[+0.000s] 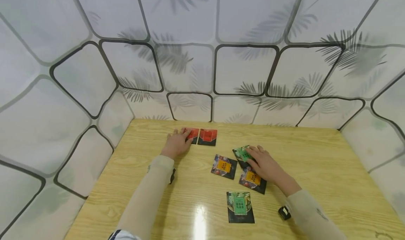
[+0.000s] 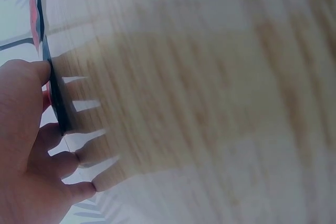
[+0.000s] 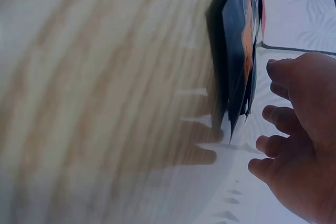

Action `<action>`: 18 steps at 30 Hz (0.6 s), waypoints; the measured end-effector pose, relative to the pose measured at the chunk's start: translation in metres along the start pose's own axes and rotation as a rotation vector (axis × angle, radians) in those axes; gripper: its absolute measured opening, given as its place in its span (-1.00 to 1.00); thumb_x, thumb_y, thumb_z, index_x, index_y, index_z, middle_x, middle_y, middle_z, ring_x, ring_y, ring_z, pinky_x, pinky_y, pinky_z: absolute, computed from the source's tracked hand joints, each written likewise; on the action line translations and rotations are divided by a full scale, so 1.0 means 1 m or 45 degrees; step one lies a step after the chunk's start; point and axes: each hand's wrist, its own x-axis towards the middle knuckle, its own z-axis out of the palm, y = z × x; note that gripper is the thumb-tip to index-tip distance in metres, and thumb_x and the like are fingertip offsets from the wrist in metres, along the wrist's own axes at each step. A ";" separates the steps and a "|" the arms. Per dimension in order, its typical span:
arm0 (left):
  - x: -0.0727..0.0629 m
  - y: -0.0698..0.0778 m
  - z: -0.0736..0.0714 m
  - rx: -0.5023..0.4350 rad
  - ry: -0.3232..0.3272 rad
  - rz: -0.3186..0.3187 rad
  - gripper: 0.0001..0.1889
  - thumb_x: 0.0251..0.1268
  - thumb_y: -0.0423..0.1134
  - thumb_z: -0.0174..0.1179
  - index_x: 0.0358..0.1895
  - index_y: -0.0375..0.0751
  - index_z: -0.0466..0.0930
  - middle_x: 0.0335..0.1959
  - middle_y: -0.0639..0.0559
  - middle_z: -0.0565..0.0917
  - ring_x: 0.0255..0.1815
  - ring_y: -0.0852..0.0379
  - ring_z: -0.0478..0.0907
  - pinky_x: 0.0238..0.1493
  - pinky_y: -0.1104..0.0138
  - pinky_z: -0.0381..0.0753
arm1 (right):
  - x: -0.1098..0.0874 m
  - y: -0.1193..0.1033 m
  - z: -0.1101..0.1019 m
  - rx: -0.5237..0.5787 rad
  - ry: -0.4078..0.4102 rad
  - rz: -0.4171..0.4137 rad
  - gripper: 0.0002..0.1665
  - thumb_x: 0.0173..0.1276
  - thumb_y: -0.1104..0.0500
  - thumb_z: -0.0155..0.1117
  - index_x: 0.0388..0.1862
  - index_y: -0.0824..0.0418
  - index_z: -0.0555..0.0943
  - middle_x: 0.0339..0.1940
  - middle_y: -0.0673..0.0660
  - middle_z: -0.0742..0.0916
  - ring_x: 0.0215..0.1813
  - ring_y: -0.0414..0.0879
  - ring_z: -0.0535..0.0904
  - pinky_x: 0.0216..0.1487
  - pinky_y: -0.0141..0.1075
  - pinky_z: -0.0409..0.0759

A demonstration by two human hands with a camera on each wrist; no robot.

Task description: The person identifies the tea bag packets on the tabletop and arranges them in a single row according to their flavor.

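At the far left of the table, my left hand (image 1: 176, 144) touches a red-and-black packet (image 1: 193, 135), its fingers spread. The left wrist view shows the thumb at that packet's edge and the other fingertips down at the tabletop. A second red packet (image 1: 207, 137) lies just right of it. My right hand (image 1: 267, 165) is over a green packet (image 1: 241, 153), partly covering it; whether it touches is hard to tell. An orange-labelled packet (image 1: 253, 178) lies below that hand, and another orange-labelled packet (image 1: 224, 166) lies to its left. Nearer me is another green packet (image 1: 239, 207).
The wood-grain table (image 1: 136, 183) meets patterned walls (image 1: 190, 74) at the back and both sides. A small black device (image 1: 284, 213) sits by the right sleeve. Glare shows on the table's near middle.
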 end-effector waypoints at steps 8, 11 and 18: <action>0.000 -0.001 0.000 -0.005 -0.001 -0.006 -0.35 0.74 0.19 -0.21 0.73 0.10 0.10 0.73 -0.17 0.13 0.71 -0.41 0.05 0.59 -0.38 0.12 | -0.006 0.005 0.002 0.011 -0.001 -0.012 -0.40 0.67 0.16 0.14 0.58 0.37 0.39 0.51 0.50 0.49 0.57 0.62 0.23 0.48 0.51 0.23; 0.000 -0.001 0.001 -0.014 -0.004 -0.006 -0.35 0.74 0.19 -0.21 0.73 0.10 0.10 0.74 -0.17 0.12 0.71 -0.41 0.04 0.59 -0.39 0.11 | -0.007 0.006 0.004 0.017 -0.004 -0.005 -0.40 0.68 0.16 0.13 0.58 0.37 0.39 0.51 0.50 0.49 0.57 0.62 0.23 0.48 0.51 0.22; 0.001 -0.002 0.002 -0.030 -0.004 -0.006 -0.35 0.74 0.19 -0.20 0.73 0.10 0.09 0.74 -0.16 0.10 0.72 -0.41 0.02 0.60 -0.39 0.08 | -0.009 0.010 0.004 0.012 -0.010 0.005 -0.40 0.68 0.16 0.12 0.59 0.36 0.38 0.53 0.48 0.48 0.58 0.61 0.21 0.50 0.49 0.21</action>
